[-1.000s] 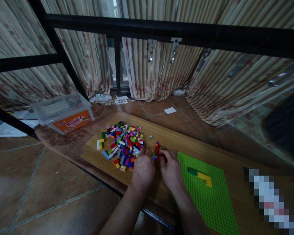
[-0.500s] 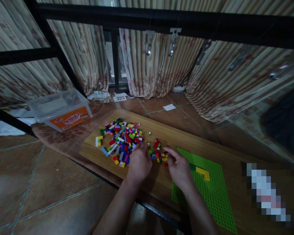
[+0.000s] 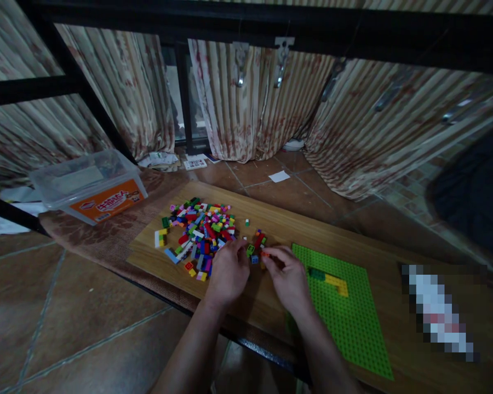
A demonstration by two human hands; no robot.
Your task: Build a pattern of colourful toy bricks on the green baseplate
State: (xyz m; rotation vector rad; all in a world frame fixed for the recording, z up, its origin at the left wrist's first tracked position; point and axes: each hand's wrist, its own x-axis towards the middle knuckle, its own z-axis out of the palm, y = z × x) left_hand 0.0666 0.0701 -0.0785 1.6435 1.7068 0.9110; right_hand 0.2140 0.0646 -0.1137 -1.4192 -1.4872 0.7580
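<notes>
My right hand [image 3: 290, 276] is closed, thumb and fingertips pinching a small orange-red toy brick [image 3: 265, 254] above the board. At the right edge of the brick pile [image 3: 203, 227] is my left hand [image 3: 230, 271], its fingers curled together; what they hold, if anything, is hidden. Loose bricks lie between the hands, among them a green brick [image 3: 250, 249] and a blue brick [image 3: 254, 259]. Beside my right hand lies a green studded baseplate [image 3: 353, 317]. On it, yellow bricks [image 3: 337, 284] and a dark green brick [image 3: 316, 274] form a bent row.
A wooden board [image 3: 246, 323] carries the bricks and baseplate. To the left stands a clear plastic box [image 3: 86, 186] with an orange label. A blurred-out object [image 3: 439, 317] lies at the right end. Black metal bars [image 3: 246, 27] cross in front of the curtains.
My right hand has moved left and its fingers have closed on the orange-red brick. My left hand stays by the pile. The whole view has shifted slightly.
</notes>
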